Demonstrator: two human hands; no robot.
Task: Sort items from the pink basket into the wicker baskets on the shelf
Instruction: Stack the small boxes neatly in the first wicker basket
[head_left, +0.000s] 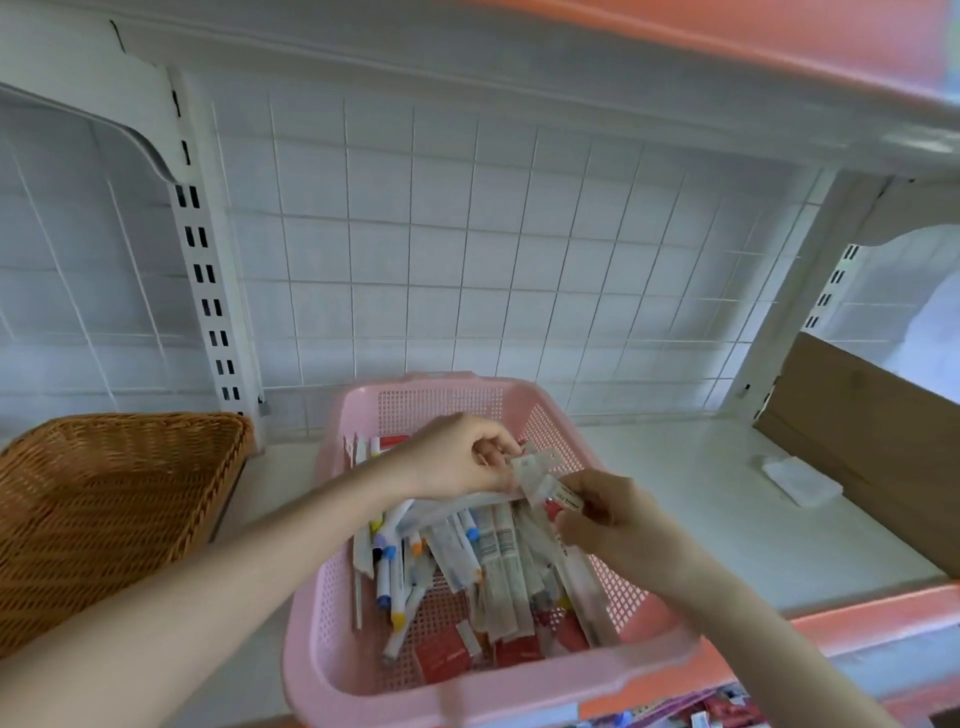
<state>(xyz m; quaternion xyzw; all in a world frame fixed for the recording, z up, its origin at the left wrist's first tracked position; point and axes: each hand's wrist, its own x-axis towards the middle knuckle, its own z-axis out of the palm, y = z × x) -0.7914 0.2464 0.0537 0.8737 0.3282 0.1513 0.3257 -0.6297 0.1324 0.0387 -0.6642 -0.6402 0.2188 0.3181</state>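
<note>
From the head camera I see the pink basket (332, 582) sitting on the white shelf (675, 457), in the middle and close to the front edge. It holds a loose heap: markers (387, 566) with coloured caps towards its left side, long clear packets (501, 561) through the middle, and red packs (447, 657) at the near end.

Both hands are over the far half of the basket, close together. My left hand (457, 457) has its fingers curled, pinching the top of a clear packet (537, 465) raised above the heap. My right hand (597, 514) is just beside it, fingers curled round the packet's other end, where a red label shows. The blur keeps me from telling whether it is one packet or a few pressed together.

A wicker basket (114, 509) stands on the shelf to the left, apart from the pink one; I cannot make out its contents. To the right, a cardboard sheet (872, 441) leans at the shelf's end, with a white cloth (800, 480) lying near it. A wire grid (467, 260) backs the shelf.
</note>
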